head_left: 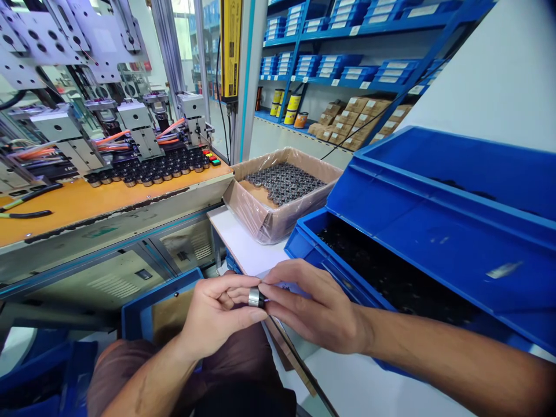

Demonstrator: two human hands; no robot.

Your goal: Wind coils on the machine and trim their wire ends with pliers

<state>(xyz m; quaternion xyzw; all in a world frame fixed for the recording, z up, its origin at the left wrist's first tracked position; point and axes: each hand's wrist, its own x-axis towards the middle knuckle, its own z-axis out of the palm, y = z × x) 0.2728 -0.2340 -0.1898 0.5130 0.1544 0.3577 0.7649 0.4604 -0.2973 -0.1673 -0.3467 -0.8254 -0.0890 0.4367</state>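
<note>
A small silver and black cylindrical part [256,297] sits between both my hands, low in the middle of the view. My left hand [217,313] curls around it, thumb and fingers pinching its left end. My right hand [313,307] meets it from the right, fingertips pressed on its other end. Both hands hover over my lap, just in front of the white table [243,243]. Right behind my right hand stands a blue bin [313,243] full of dark parts.
A plastic-lined cardboard box [278,202] of several dark round parts stands on the white table. To the left, an orange workbench [87,200] carries a machine [108,121] with a row of dark parts. Blue shelving [347,63] fills the back. A blue crate [160,307] sits below.
</note>
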